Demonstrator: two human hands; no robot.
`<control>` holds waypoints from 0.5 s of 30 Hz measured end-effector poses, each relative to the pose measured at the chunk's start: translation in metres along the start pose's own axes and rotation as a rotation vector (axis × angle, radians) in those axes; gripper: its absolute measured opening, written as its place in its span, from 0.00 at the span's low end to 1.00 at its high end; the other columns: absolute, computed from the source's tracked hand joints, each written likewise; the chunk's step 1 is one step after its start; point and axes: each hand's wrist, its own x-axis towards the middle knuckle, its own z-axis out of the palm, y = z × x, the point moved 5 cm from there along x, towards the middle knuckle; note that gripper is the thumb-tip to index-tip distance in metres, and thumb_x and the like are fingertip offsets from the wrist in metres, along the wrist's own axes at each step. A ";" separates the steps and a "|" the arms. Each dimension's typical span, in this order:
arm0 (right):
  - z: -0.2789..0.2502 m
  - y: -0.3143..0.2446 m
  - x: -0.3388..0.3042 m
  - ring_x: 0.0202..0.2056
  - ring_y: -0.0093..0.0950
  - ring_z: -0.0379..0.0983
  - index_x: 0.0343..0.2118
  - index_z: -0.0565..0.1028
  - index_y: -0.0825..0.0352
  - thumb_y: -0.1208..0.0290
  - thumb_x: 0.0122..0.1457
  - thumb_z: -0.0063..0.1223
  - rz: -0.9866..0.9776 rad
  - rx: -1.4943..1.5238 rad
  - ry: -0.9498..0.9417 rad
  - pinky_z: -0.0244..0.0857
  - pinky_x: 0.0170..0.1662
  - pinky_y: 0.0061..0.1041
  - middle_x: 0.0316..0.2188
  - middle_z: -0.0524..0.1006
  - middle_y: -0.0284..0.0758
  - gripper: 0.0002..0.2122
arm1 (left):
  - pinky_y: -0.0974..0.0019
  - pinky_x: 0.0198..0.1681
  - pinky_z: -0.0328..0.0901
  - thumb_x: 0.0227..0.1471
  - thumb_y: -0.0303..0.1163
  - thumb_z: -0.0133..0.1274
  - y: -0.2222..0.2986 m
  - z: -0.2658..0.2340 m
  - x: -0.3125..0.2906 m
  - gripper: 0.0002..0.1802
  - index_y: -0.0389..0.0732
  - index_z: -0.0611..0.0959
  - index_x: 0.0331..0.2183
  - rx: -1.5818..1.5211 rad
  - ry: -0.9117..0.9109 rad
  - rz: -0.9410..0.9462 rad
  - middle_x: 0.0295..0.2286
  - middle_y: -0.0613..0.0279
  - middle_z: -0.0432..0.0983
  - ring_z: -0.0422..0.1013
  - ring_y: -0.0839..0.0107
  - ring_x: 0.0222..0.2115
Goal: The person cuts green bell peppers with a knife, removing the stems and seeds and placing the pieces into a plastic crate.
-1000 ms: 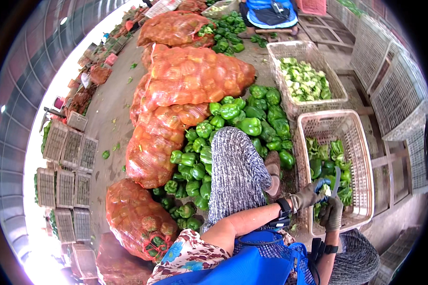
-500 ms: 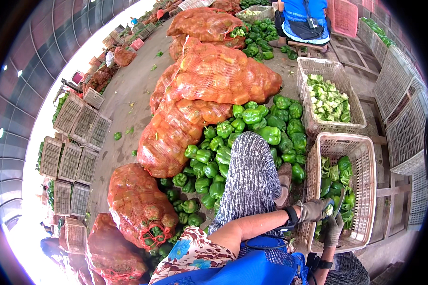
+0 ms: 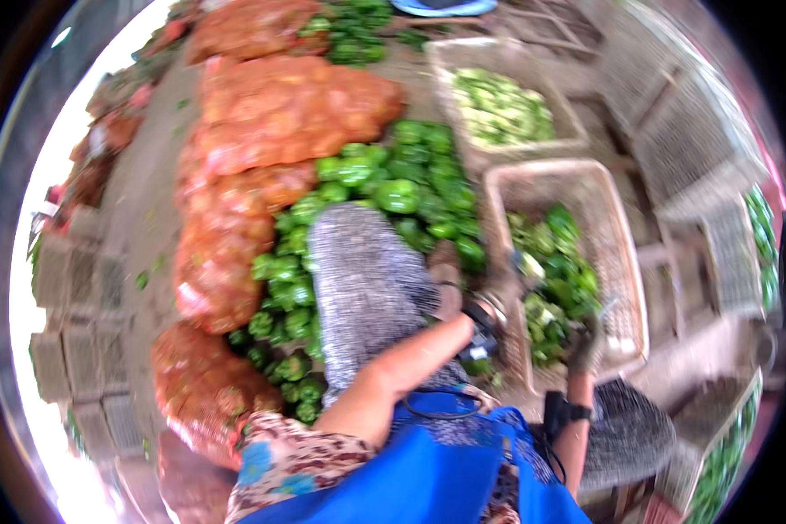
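My left hand point(image 3: 501, 286), in a grey-brown work glove, is at the left rim of the near plastic crate point(image 3: 623, 262). Its fingers are closed around something small and pale that blur keeps me from naming. Lower in the crate, my right hand point(image 3: 585, 342), also gloved, is closed on a knife point(image 3: 609, 307), whose blade is only a pale smear now. Beneath and between the hands lie green bell peppers and pale cut pieces point(image 3: 561, 271). A heap of whole green bell peppers point(image 3: 399, 196) spreads around my left knee, beside the crate.
Orange mesh sacks point(image 3: 288, 109) line the left side of the heap. A second crate point(image 3: 576, 131) with pale green pieces point(image 3: 498, 109) stands beyond the near one. Stacked crates point(image 3: 690, 131) stand at the right, with more point(image 3: 79, 279) far left. Part of a blue seat point(image 3: 445, 7) shows at the top.
The view has swung right and downward, so the scene sits further left and higher, and blurs. My hands have moved apart, the left to the crate's left rim, the right deeper inside.
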 end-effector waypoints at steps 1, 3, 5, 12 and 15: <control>-0.004 0.013 0.008 0.14 0.21 0.61 0.33 0.71 0.62 0.53 0.56 0.53 0.027 0.027 -0.010 0.52 0.16 0.20 0.18 0.69 0.28 0.15 | 0.68 0.33 0.70 0.49 0.26 0.59 -0.016 -0.013 0.018 0.15 0.37 0.75 0.39 -0.085 0.043 0.029 0.31 0.63 0.77 0.72 0.72 0.29; -0.014 0.031 0.023 0.17 0.23 0.64 0.32 0.73 0.61 0.54 0.58 0.51 0.213 0.223 -0.187 0.54 0.18 0.24 0.21 0.74 0.32 0.14 | 0.69 0.32 0.70 0.49 0.27 0.60 -0.015 -0.018 0.061 0.16 0.36 0.75 0.41 -0.311 0.054 0.025 0.30 0.64 0.77 0.72 0.76 0.27; -0.017 0.022 0.018 0.17 0.22 0.63 0.32 0.74 0.61 0.55 0.60 0.47 0.155 0.297 -0.215 0.56 0.21 0.23 0.21 0.74 0.31 0.13 | 0.68 0.34 0.69 0.49 0.32 0.62 0.038 -0.029 0.114 0.22 0.31 0.74 0.43 0.046 0.062 0.082 0.31 0.62 0.77 0.73 0.72 0.32; 0.001 -0.007 -0.007 0.21 0.23 0.62 0.50 0.65 0.75 0.44 0.59 0.43 0.365 0.693 -0.469 0.59 0.26 0.23 0.38 0.72 0.45 0.32 | 0.67 0.35 0.71 0.57 0.32 0.46 0.153 -0.073 0.134 0.11 0.38 0.81 0.34 -0.330 -0.242 0.478 0.28 0.65 0.78 0.73 0.71 0.28; -0.009 -0.013 0.002 0.19 0.20 0.59 0.46 0.68 0.76 0.54 0.62 0.38 0.174 0.662 -0.534 0.55 0.25 0.23 0.32 0.70 0.40 0.24 | 0.68 0.33 0.70 0.53 0.39 0.52 0.064 0.001 0.055 0.15 0.37 0.82 0.34 0.312 -1.140 0.113 0.26 0.62 0.78 0.74 0.71 0.28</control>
